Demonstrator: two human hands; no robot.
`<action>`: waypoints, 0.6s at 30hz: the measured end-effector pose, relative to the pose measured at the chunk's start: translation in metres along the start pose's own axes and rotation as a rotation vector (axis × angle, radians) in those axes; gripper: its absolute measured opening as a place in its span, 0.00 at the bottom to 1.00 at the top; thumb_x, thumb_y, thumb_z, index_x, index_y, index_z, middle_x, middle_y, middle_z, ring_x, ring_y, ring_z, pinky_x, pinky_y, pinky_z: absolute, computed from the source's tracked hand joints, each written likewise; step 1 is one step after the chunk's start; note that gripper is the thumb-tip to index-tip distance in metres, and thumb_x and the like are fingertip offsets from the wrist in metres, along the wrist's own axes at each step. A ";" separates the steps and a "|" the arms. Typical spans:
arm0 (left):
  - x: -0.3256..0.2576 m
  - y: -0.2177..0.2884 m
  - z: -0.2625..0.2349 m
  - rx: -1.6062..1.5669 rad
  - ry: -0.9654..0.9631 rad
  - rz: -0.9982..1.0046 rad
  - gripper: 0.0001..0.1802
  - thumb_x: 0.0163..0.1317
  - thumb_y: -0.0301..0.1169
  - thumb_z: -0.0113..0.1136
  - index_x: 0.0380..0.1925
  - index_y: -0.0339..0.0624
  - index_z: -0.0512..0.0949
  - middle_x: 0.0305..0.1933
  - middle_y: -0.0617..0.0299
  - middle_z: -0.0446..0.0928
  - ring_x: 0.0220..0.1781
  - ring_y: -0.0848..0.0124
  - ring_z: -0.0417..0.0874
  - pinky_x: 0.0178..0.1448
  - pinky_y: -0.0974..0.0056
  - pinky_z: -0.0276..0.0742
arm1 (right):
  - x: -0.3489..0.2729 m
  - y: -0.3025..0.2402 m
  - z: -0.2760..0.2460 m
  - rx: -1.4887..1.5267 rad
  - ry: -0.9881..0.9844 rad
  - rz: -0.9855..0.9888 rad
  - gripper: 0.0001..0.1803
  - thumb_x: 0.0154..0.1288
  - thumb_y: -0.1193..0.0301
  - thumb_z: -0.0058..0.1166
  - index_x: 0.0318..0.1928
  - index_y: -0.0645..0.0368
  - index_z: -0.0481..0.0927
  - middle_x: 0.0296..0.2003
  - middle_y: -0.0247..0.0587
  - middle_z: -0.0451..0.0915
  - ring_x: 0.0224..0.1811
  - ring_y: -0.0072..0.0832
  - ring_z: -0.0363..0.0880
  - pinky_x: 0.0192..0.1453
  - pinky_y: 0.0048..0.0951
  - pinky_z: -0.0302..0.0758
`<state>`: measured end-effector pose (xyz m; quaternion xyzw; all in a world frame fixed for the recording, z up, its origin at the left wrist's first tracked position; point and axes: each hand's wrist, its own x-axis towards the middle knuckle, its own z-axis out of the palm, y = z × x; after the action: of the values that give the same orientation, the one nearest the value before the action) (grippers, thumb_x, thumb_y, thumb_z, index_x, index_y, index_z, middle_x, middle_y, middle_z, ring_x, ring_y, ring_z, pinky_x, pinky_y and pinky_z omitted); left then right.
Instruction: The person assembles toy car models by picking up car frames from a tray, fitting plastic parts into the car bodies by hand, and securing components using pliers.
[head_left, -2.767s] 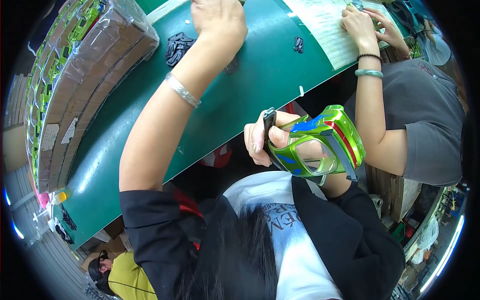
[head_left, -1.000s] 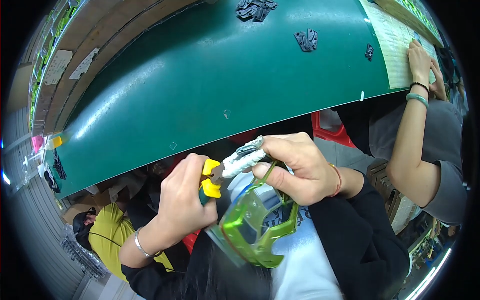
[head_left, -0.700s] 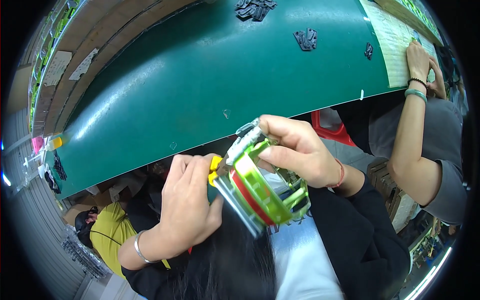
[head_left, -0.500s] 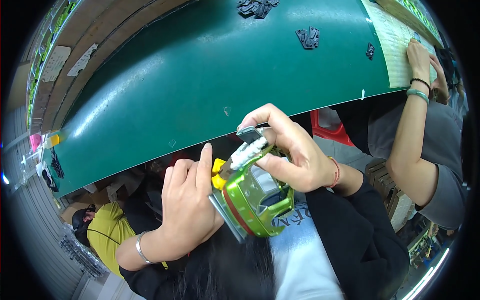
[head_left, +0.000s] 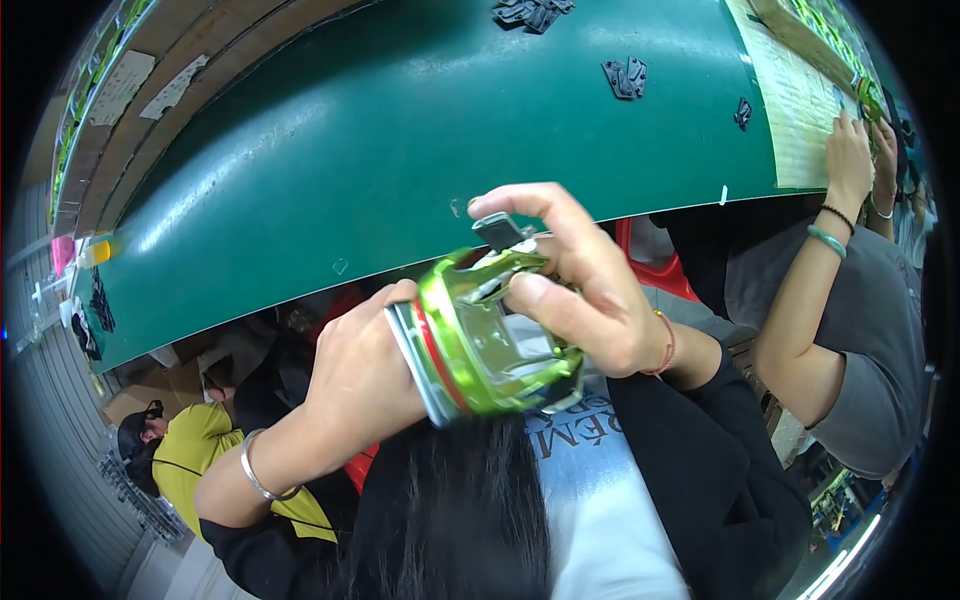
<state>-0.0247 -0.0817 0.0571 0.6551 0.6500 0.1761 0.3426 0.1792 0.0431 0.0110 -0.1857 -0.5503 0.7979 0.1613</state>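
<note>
Seemingly fitting dark clip (head_left: 497, 231): right hand (head_left: 595, 300) grips green frame (head_left: 455, 335), left hand (head_left: 362, 362) partly hidden, hold unclear; next likely needs steady alignment.

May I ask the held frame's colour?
The frame is mostly green, best seen in the head view.

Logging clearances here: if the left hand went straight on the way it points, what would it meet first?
Probably the green frame, just ahead; it overlaps the left hand in view, so depth and contact are unclear.
</note>
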 end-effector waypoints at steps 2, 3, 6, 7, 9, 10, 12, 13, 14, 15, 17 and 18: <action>-0.006 0.002 -0.003 0.193 0.006 -0.020 0.24 0.49 0.25 0.71 0.48 0.33 0.76 0.44 0.47 0.77 0.46 0.46 0.79 0.53 0.48 0.78 | 0.001 -0.013 -0.001 0.216 -0.021 0.048 0.31 0.78 0.76 0.45 0.76 0.66 0.53 0.52 0.47 0.82 0.39 0.14 0.74 0.46 0.21 0.71; -0.007 0.006 -0.007 0.155 -0.041 -0.051 0.28 0.50 0.26 0.71 0.52 0.32 0.73 0.47 0.48 0.76 0.51 0.47 0.75 0.58 0.49 0.72 | 0.002 -0.010 -0.001 0.259 -0.004 0.016 0.31 0.81 0.73 0.47 0.76 0.65 0.52 0.49 0.45 0.83 0.35 0.11 0.70 0.42 0.18 0.68; -0.012 0.015 -0.014 0.182 -0.135 -0.078 0.26 0.49 0.26 0.72 0.49 0.33 0.74 0.44 0.51 0.76 0.48 0.51 0.74 0.54 0.52 0.70 | 0.001 -0.003 -0.002 0.313 -0.017 0.097 0.31 0.81 0.71 0.49 0.76 0.64 0.54 0.48 0.43 0.82 0.36 0.12 0.71 0.42 0.19 0.68; -0.013 0.016 -0.012 0.254 -0.091 -0.030 0.25 0.49 0.27 0.73 0.47 0.33 0.75 0.42 0.52 0.76 0.47 0.53 0.74 0.51 0.53 0.69 | 0.001 0.000 0.000 0.314 -0.018 0.099 0.31 0.81 0.71 0.49 0.76 0.64 0.54 0.48 0.43 0.82 0.36 0.12 0.71 0.42 0.19 0.68; -0.014 0.025 -0.017 0.463 -0.096 -0.073 0.25 0.51 0.29 0.73 0.48 0.33 0.75 0.40 0.52 0.77 0.46 0.53 0.75 0.50 0.53 0.71 | -0.001 0.005 0.004 0.186 0.027 0.066 0.29 0.81 0.71 0.50 0.75 0.65 0.57 0.50 0.44 0.82 0.40 0.15 0.75 0.47 0.20 0.72; -0.016 0.025 -0.017 0.541 -0.103 -0.090 0.26 0.52 0.29 0.73 0.50 0.33 0.76 0.40 0.53 0.77 0.45 0.54 0.75 0.49 0.53 0.73 | 0.000 0.007 0.005 0.188 0.025 0.069 0.29 0.81 0.71 0.50 0.75 0.65 0.57 0.50 0.44 0.82 0.40 0.15 0.75 0.47 0.20 0.72; -0.022 0.017 -0.016 0.314 -0.110 -0.139 0.25 0.54 0.29 0.73 0.51 0.33 0.77 0.38 0.52 0.76 0.39 0.54 0.78 0.44 0.55 0.79 | -0.001 0.010 0.005 0.273 0.025 0.037 0.22 0.82 0.69 0.52 0.70 0.63 0.67 0.42 0.35 0.80 0.38 0.11 0.74 0.43 0.18 0.72; -0.022 0.010 -0.019 0.171 -0.180 -0.133 0.23 0.62 0.29 0.69 0.55 0.31 0.76 0.40 0.55 0.79 0.34 0.62 0.82 0.41 0.60 0.82 | 0.001 0.015 0.001 0.323 0.016 0.070 0.22 0.82 0.68 0.52 0.69 0.62 0.68 0.44 0.38 0.80 0.38 0.13 0.76 0.43 0.18 0.73; -0.020 0.004 -0.023 0.168 -0.180 -0.131 0.23 0.62 0.29 0.69 0.55 0.31 0.76 0.40 0.55 0.79 0.34 0.62 0.82 0.41 0.60 0.82 | 0.000 0.015 -0.003 0.321 0.018 0.072 0.22 0.82 0.68 0.52 0.69 0.62 0.68 0.44 0.38 0.80 0.38 0.13 0.76 0.43 0.18 0.73; -0.017 0.001 -0.028 -0.423 -0.385 -0.400 0.21 0.66 0.29 0.65 0.56 0.30 0.76 0.42 0.56 0.81 0.35 0.66 0.83 0.43 0.62 0.82 | -0.002 0.013 -0.008 0.465 0.031 0.143 0.26 0.81 0.64 0.53 0.71 0.62 0.67 0.39 0.39 0.79 0.34 0.15 0.72 0.36 0.20 0.70; -0.017 0.002 -0.031 -1.159 -0.600 -0.689 0.19 0.73 0.29 0.57 0.59 0.28 0.75 0.47 0.58 0.82 0.38 0.77 0.82 0.46 0.68 0.81 | 0.001 0.015 -0.019 0.780 -0.140 0.167 0.37 0.79 0.51 0.52 0.76 0.62 0.63 0.30 0.38 0.74 0.26 0.19 0.64 0.23 0.23 0.65; -0.019 0.003 -0.029 -1.162 -0.599 -0.687 0.19 0.73 0.29 0.57 0.59 0.28 0.75 0.47 0.58 0.82 0.38 0.77 0.82 0.46 0.68 0.81 | 0.004 0.017 -0.023 0.810 -0.214 0.163 0.44 0.78 0.44 0.47 0.79 0.65 0.59 0.27 0.37 0.72 0.25 0.21 0.62 0.22 0.22 0.65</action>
<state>-0.0438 -0.0931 0.0837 0.1476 0.4991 0.1882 0.8329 0.1855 0.0576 -0.0130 -0.0663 -0.1897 0.9745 0.0997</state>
